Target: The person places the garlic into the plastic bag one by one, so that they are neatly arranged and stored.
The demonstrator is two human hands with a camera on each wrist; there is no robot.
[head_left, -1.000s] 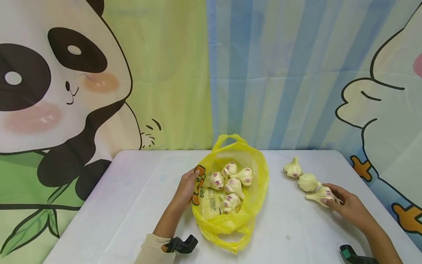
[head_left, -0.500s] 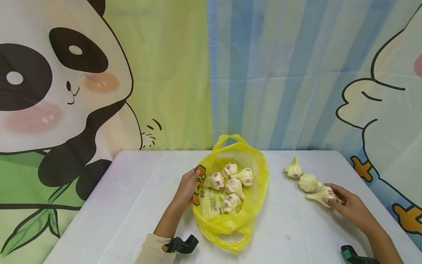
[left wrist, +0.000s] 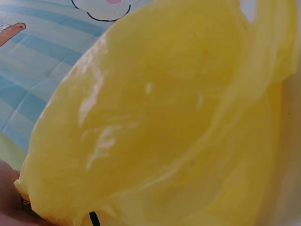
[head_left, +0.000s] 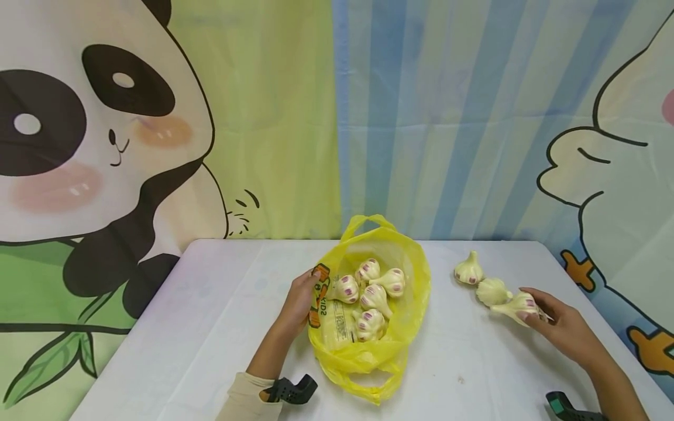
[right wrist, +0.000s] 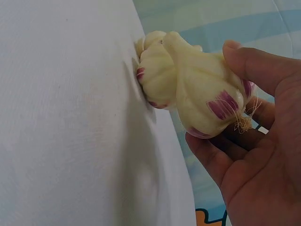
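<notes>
On the table's left half, my left hand (head_left: 298, 304) pinches the left edge of a yellow plastic bag (head_left: 416, 292). The bag lies with its mouth open toward me, and several garlic bulbs rest inside. In the left wrist view the yellow plastic (left wrist: 155, 103) fills most of the picture, with only a bit of the hand at the lower left. My right hand (head_left: 566, 327) grips a garlic bulb (head_left: 521, 305) by its root end, thumb on one side and fingers on the other. The right wrist view shows this bulb (right wrist: 207, 89) with purple patches and stringy roots.
Two more garlic bulbs lie beyond the held one: a pale one (head_left: 492, 291) right beside it and another (head_left: 468, 269) farther back. A white cloth covers the table (head_left: 226, 292). Behind it hangs a printed curtain (head_left: 400, 128) with a panda.
The garlic bulb in my right hand has shifted slightly, with its neck now overlapping the pale bulb. My left hand and the bag stay in place.
</notes>
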